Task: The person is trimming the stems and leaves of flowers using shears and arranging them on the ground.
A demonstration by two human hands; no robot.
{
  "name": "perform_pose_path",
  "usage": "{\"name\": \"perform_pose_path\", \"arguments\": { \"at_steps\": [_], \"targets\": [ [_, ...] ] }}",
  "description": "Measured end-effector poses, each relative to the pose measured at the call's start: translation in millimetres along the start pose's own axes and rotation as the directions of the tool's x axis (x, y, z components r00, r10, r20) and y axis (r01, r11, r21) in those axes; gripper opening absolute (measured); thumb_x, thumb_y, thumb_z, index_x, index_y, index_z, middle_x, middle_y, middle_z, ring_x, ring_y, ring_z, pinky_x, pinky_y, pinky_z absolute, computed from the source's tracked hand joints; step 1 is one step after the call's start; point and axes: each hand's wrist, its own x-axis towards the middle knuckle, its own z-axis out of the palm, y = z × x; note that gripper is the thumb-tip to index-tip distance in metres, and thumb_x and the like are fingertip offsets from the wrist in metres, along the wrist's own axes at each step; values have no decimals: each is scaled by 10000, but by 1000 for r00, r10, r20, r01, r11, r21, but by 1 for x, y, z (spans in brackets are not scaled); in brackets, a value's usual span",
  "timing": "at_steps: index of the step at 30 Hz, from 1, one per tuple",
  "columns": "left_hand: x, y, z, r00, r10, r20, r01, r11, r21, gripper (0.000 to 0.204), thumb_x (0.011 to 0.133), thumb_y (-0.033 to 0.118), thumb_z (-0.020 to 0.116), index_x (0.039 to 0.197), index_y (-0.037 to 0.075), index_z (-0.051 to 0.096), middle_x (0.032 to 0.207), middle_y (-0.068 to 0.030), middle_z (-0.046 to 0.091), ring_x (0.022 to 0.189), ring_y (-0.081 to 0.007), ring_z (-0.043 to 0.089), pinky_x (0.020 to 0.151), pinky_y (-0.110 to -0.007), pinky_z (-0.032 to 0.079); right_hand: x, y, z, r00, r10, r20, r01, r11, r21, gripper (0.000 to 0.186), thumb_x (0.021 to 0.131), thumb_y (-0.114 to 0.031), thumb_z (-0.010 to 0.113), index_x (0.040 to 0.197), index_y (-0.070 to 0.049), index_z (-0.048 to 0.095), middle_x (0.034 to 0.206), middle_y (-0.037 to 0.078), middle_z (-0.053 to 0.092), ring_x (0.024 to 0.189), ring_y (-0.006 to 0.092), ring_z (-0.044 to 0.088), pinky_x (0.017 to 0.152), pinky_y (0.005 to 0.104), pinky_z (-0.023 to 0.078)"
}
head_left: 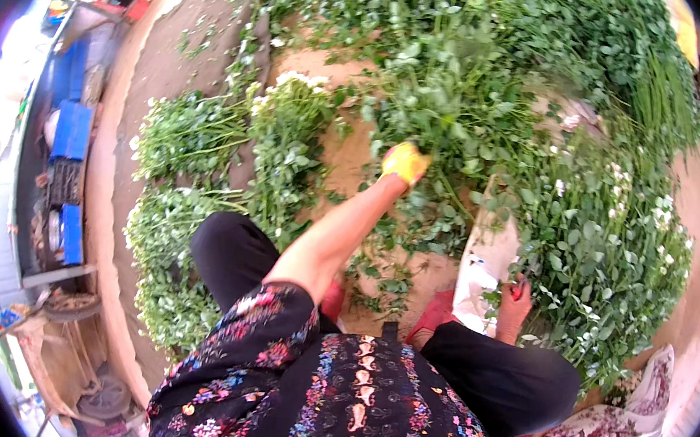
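My left hand (407, 162), in a yellow glove, reaches forward into a loose heap of leafy green stems (453, 110); motion blur and leaves obscure what its fingers hold. Lower right, my bare right hand (515, 306) is closed on a small red-and-dark object too small to name, beside a long white board or sheet (485, 257) and a dense bunch of white-flowered stems (582, 258). Other white-flowered bunches (292, 120) lie to the left on tan ground (340, 146).
A dark mat (172, 58) spreads at the left. Beyond it stand blue crates (68, 137) on a rack and a wheeled cart (66, 368). My bent legs (502, 385) frame the near ground. A patterned cloth (638, 381) lies at the lower right.
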Motion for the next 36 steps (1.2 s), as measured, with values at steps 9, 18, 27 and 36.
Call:
{"name": "perform_pose_path", "arguments": {
  "at_steps": [9, 18, 27, 36],
  "targets": [
    [-48, 37, 19, 954, -299, -1, 298, 953, -46, 1059, 698, 520, 719, 1475, 42, 180, 1528, -217, 117, 1335, -438, 266, 1056, -468, 316, -1, -4, 10, 998, 56, 40, -59, 995, 80, 348, 795, -48, 643, 1132, 5, 573, 714, 23, 535, 639, 102, 475, 625, 248, 442],
    [160, 12, -73, 979, -24, 202, -83, 861, 502, 580, 739, 472, 649, 1121, 36, 653, 1242, -179, 578, 1175, -303, 526, 850, -413, 479, 8, -29, -34, 991, 89, 102, -109, 973, 203, 330, 793, -37, 627, 1119, -10, 591, 732, -7, 549, 639, 70, 491, 589, 225, 430],
    [42, 106, -162, 812, 101, 575, -563, 397, 725, 532, 702, 511, 679, 966, 50, 707, 992, -139, 684, 926, -282, 648, 866, -381, 498, -6, -143, -153, 974, 1, 227, -145, 771, 620, 408, 791, 40, 587, 1195, -10, 551, 834, 35, 608, 721, 91, 540, 665, 230, 449],
    [-113, 173, -146, 571, 655, 495, -140, 672, -728, 564, 889, 339, 630, 1323, 18, 469, 1244, -122, 571, 1044, -212, 607, 826, -311, 505, 31, -248, -158, 844, -469, 260, 403, 875, 267, 358, 801, -20, 584, 1158, -25, 564, 767, -4, 492, 724, 93, 540, 679, 225, 459]
  ]
}}
